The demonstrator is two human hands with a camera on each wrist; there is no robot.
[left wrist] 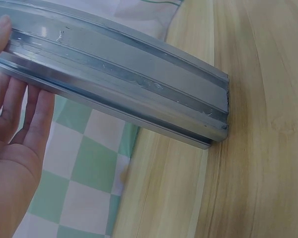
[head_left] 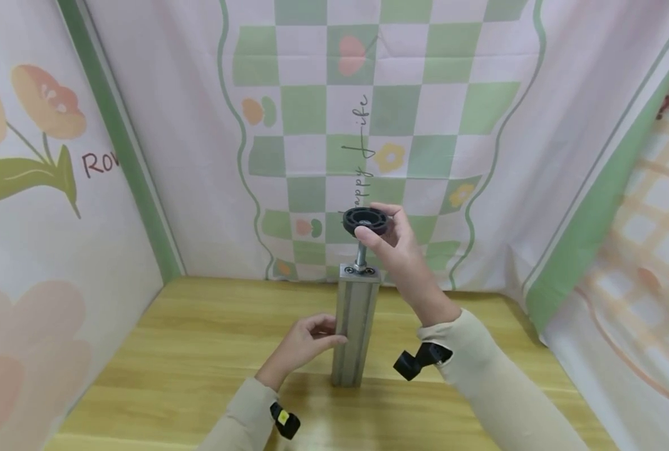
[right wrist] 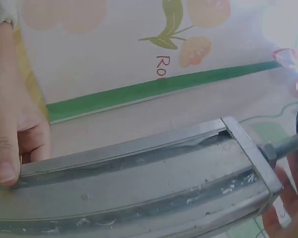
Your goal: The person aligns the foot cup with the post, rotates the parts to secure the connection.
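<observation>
A grey aluminium profile (head_left: 354, 332) stands upright on the wooden table. Out of its end plate (head_left: 342, 272) rises a threaded rod (head_left: 361, 254), topped by a black round levelling foot (head_left: 350, 226). My right hand (head_left: 404, 257) pinches the rim of that foot, thumb on the near side and fingers at the far side. Lower down, my left hand (head_left: 299, 348) grips the profile from the left; its thumb lies on one face and the other fingers at the side, as the left wrist view shows. In the right wrist view a nut (right wrist: 269, 154) sits on the rod against the plate.
The wooden table (head_left: 199, 351) reaches back to a hanging cloth (head_left: 306, 113) with green checks, close behind the profile. Printed cloths also hang at the left (head_left: 36, 238) and right (head_left: 639, 263). Each wrist carries a small black camera mount (head_left: 419, 361).
</observation>
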